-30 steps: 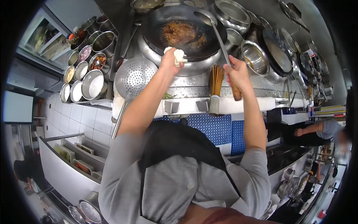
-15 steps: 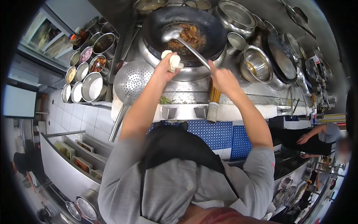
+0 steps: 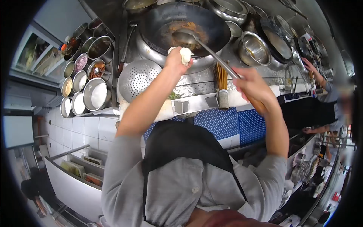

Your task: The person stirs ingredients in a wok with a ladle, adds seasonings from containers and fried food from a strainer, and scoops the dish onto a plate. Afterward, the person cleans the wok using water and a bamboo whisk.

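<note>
My right hand (image 3: 252, 86) is wrapped round the handle of a long metal ladle (image 3: 216, 56). The ladle's bowl dips into a black wok (image 3: 159, 23), over brownish food (image 3: 196, 28) in liquid. Bunched in my closed left hand (image 3: 176, 62) is a white cloth (image 3: 185, 56), right at the wok's near rim; whether the cloth touches the rim I cannot tell. Below my right hand's side of the wok stands a bamboo brush (image 3: 222, 81). A perforated strainer (image 3: 139, 77) lies beside my left forearm.
Metal pots of ingredients, one with white powder (image 3: 95, 94), crowd the left. A steel bowl (image 3: 254, 51) and a second dark wok (image 3: 279, 41) stand at the right. Another person's hand (image 3: 311, 67) reaches in at far right. An open drawer (image 3: 73, 181) is lower left.
My right hand has moved right and toward me along with the ladle, whose bowl has turned over and shifted right. The left hand with the cloth moved slightly right. The other person reaches toward the counter.
</note>
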{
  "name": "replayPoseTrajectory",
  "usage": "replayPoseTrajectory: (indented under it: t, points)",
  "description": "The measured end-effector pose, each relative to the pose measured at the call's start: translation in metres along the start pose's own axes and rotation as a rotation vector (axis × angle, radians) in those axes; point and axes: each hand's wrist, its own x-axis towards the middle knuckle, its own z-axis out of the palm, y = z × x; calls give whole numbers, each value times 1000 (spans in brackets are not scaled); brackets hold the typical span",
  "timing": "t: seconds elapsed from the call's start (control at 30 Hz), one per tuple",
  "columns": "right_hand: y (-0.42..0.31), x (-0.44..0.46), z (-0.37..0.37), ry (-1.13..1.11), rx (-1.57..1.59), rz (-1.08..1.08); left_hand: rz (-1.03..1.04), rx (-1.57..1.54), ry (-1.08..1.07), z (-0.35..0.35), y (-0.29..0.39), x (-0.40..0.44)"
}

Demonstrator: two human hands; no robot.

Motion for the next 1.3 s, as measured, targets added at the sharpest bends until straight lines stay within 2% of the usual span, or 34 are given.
replayPoseTrajectory:
  t: [0.07, 0.1, 0.13, 0.17, 0.27, 0.33, 0.37, 0.47, 0.53, 0.57, 0.6, 0.67, 0.77, 0.9, 1.03, 1.13, 1.23, 1.3]
  points:
    - [8, 37, 23, 104, -189, -69, 95, -14, 22, -21, -18, 22]
    - [17, 55, 33, 173, -281, -91, 100, -8, -63, -37, -28, 23]
    - [18, 65, 36, 242, -375, -116, 106, 30, -66, -44, -35, 5]
    - [11, 58, 31, 275, -421, -226, 71, 80, -66, -48, -35, -47]
    - [-25, 15, 31, 139, -291, -60, -63, 86, 67, -28, -12, -77]
    - [-35, 24, 23, -22, -252, -31, -76, 44, -81, -7, 16, -53]
    - [-33, 38, 28, -15, -297, -40, -104, 67, -90, -4, 24, -32]
    - [-20, 80, 62, 221, -344, -149, 17, 1, -96, -33, -1, 22]
    - [22, 110, 70, 406, -638, -333, 6, 70, -126, -49, -14, 8]
    - [15, 93, 71, 442, -618, -475, 27, 30, -85, -51, -20, -13]
    - [6, 71, 71, 405, -449, -364, 12, 93, -60, -45, -12, -47]
    - [-8, 34, 71, 315, -117, -125, 28, 93, -56, -36, -2, -60]
    - [-7, 27, 76, 352, 78, -92, -19, 65, 18, -20, 18, -6]
    - [16, 51, 89, 452, -69, -146, -45, 83, -22, -27, 25, 47]
    - [8, 59, 84, 297, 209, -85, -40, 84, -63, -40, 20, 71]
    - [12, 103, 73, 189, 245, -48, -62, 138, -86, -36, 21, 67]
    - [2, 142, 90, 361, -190, -152, -52, 140, -110, -34, 18, 48]
    - [-16, 135, 91, 287, -190, -132, -70, 131, -137, -34, 14, 39]
